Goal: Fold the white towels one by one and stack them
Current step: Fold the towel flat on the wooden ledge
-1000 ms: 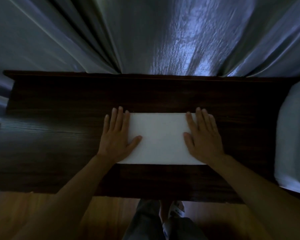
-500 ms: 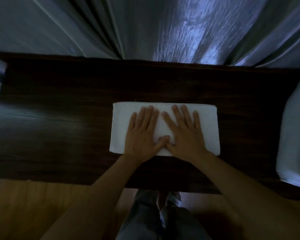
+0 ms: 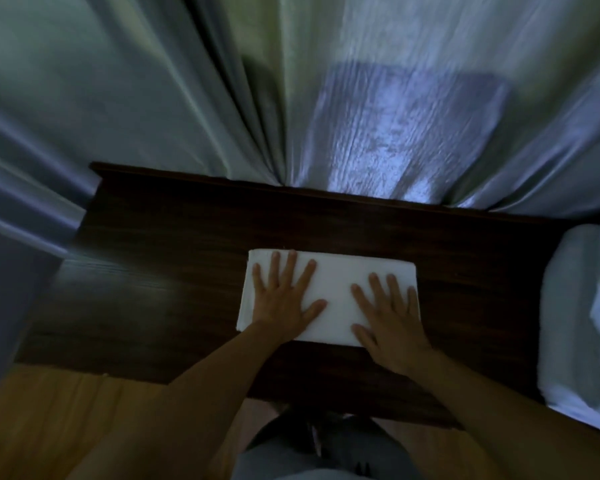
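A folded white towel [image 3: 336, 296] lies flat on a dark wooden table [image 3: 153, 299], near the middle and a little toward the near edge. The left hand [image 3: 284, 299] rests palm down on the towel's left part, fingers straight and spread. The right hand [image 3: 388, 320] lies flat on its right near corner, fingers spread too, the heel of the palm over the towel's near edge. Neither hand grips anything. At the table's right end sits a heap of white towels [image 3: 582, 327], well apart from the folded one. Pale curtains [image 3: 153, 98] hang behind the far edge.
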